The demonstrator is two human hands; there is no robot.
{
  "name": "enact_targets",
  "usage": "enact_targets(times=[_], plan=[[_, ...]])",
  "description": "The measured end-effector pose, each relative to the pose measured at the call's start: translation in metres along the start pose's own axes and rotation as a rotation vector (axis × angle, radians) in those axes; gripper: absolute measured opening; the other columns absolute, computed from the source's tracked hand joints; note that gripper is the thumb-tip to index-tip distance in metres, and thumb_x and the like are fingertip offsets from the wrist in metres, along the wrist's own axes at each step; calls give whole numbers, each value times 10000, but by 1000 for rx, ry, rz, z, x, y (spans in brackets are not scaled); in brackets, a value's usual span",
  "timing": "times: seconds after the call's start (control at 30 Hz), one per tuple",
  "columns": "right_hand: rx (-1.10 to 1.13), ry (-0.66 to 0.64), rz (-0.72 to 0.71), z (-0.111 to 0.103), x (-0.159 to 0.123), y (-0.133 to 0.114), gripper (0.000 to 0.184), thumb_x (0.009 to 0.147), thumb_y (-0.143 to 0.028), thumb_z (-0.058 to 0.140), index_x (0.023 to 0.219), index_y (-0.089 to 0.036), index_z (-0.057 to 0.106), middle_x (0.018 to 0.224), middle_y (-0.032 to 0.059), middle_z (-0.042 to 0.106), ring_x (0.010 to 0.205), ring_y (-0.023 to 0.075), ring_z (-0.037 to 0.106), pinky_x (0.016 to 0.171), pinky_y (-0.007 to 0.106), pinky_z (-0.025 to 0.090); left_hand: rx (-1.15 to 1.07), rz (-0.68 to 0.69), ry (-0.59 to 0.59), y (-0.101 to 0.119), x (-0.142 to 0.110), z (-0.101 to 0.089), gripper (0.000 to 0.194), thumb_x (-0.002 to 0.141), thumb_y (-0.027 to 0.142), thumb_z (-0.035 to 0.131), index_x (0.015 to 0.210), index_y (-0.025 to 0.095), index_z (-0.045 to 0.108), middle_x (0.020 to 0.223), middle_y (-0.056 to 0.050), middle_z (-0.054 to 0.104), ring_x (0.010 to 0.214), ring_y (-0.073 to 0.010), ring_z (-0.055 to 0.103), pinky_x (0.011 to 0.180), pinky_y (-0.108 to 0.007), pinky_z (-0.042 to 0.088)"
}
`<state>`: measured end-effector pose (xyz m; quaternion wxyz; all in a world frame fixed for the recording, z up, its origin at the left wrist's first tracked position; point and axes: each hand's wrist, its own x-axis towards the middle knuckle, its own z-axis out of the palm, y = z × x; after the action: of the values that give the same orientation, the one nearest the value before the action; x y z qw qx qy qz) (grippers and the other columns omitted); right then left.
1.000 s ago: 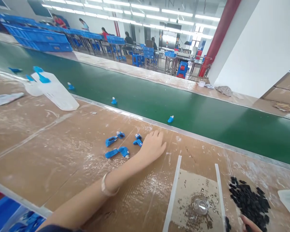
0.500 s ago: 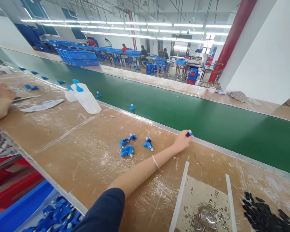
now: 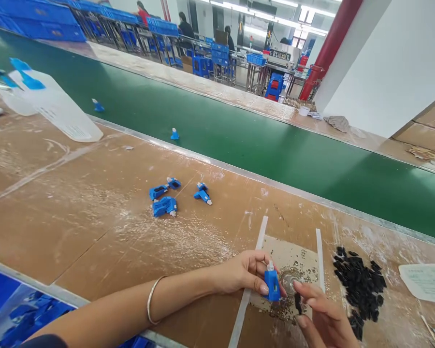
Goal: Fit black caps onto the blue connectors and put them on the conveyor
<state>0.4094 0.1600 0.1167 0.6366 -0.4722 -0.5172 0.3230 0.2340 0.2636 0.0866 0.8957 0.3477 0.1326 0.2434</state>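
My left hand [image 3: 252,275], with a bracelet on the wrist, pinches a small blue plastic part [image 3: 272,285] with a pale tip pointing up and an opening in its face. Just to its right, my right hand [image 3: 324,309] pinches a small black piece [image 3: 298,303] between thumb and finger. The two pieces are close together but apart. Beneath the hands lies a speckled beige board [image 3: 290,251] between white tape strips, with a clear round object [image 3: 288,282] partly hidden by the fingers. A pile of black pieces [image 3: 360,280] sits right of my right hand.
Several blue parts [image 3: 165,206] lie on the brown tabletop [image 3: 108,256]. Beyond runs a green conveyor belt [image 3: 224,137] carrying blue parts [image 3: 174,134]. A white bottle [image 3: 63,108] leans at left. A blue bin [image 3: 29,309] sits below the table edge.
My left hand has drawn back from the belt edge to above the board, holding a blue part. My right hand has come into view with a black piece. The view has turned right and down.
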Motion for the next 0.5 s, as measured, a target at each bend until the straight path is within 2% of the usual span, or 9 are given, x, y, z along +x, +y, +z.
enact_targets(times=[0.07, 0.13, 0.2, 0.33, 0.43, 0.5], plan=[[16, -52, 18, 9, 4, 1, 102, 877, -318, 729, 970, -290, 699, 1003, 68, 742, 999, 225, 670, 842, 346, 577, -12, -28, 6, -5, 0, 2, 490, 574, 295, 914, 916, 146, 596, 806, -27, 739, 700, -130, 685, 661, -221, 485], [16, -121, 35, 8, 10, 4, 79, 878, -315, 725, 949, -282, 714, 1012, 83, 741, 1006, 241, 669, 810, 355, 595, -30, -44, 19, -9, -1, 3, 503, 537, 285, 929, 886, 147, 594, 747, 9, 723, 624, -96, 650, 597, -189, 458], [-6, -227, 14, -1, 15, 9, 94, 884, -265, 713, 976, -281, 722, 1032, 95, 739, 1020, 253, 671, 806, 367, 603, -44, -61, 20, -11, -1, 3, 514, 515, 296, 938, 856, 147, 584, 706, 23, 711, 597, -82, 630, 577, -178, 449], [-114, -437, -82, -19, 23, 16, 271, 848, -131, 703, 1058, -302, 715, 1093, 93, 725, 1049, 274, 671, 849, 407, 593, -55, -70, -5, -11, 0, 4, 527, 505, 335, 938, 834, 149, 571, 672, 36, 698, 592, -77, 622, 584, -177, 455], [-221, -481, -138, -18, 21, 17, 281, 874, -140, 673, 1089, -317, 707, 1137, 74, 710, 1088, 277, 655, 881, 401, 582, -49, -63, 6, -11, 0, 4, 520, 507, 333, 938, 826, 150, 571, 671, 38, 700, 586, -75, 621, 576, -175, 454], [-318, -442, -190, -11, 16, 17, 237, 944, -213, 605, 1128, -333, 692, 1172, 55, 694, 1130, 264, 631, 920, 389, 561, -50, -58, 35, -11, 0, 4, 524, 491, 333, 944, 811, 146, 574, 666, 33, 702, 579, -76, 623, 572, -174, 459]])
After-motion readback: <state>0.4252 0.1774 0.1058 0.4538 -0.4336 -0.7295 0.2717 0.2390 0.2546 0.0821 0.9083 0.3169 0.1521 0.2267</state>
